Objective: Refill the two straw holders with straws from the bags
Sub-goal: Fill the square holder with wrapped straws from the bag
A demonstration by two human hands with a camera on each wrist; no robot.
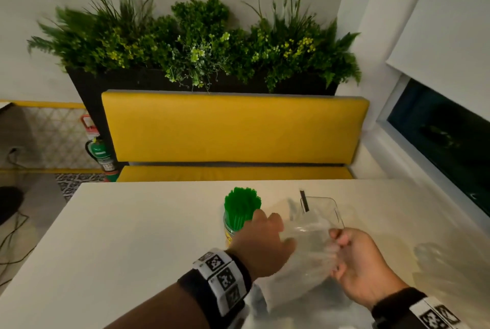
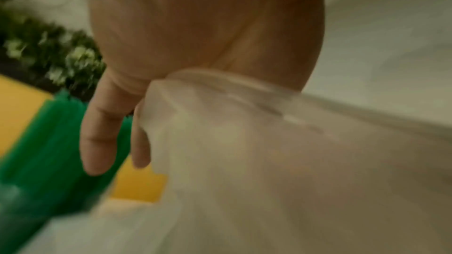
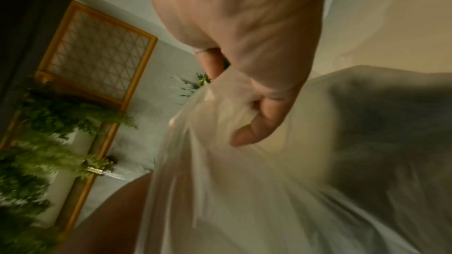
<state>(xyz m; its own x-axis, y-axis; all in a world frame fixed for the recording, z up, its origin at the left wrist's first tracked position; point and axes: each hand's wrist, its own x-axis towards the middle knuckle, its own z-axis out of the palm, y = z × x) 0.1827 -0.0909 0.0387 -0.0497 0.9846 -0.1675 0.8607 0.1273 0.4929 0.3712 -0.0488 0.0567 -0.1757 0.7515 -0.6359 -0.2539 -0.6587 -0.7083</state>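
Note:
A round holder packed with green straws (image 1: 242, 208) stands on the white table (image 1: 132, 235). Right of it is a clear square holder (image 1: 324, 213) with one black straw (image 1: 304, 201) in it. Both hands hold a clear plastic bag (image 1: 307, 249) just in front of the clear holder. My left hand (image 1: 262, 238) takes the bag's left side; two of its fingers (image 2: 97, 132) hang straight beside the green straws (image 2: 44, 152), while the bag (image 2: 269, 152) hides the others. My right hand (image 1: 352, 259) grips bunched plastic (image 3: 220, 161), its thumb (image 3: 254, 126) curled in. Something dark shows blurred inside the bag (image 3: 379, 123).
A yellow bench (image 1: 233, 129) runs along the table's far edge, with a black planter of green plants (image 1: 196, 44) behind it. A window (image 1: 445, 137) is on the right. A fire extinguisher (image 1: 102, 153) and cables lie on the floor at left.

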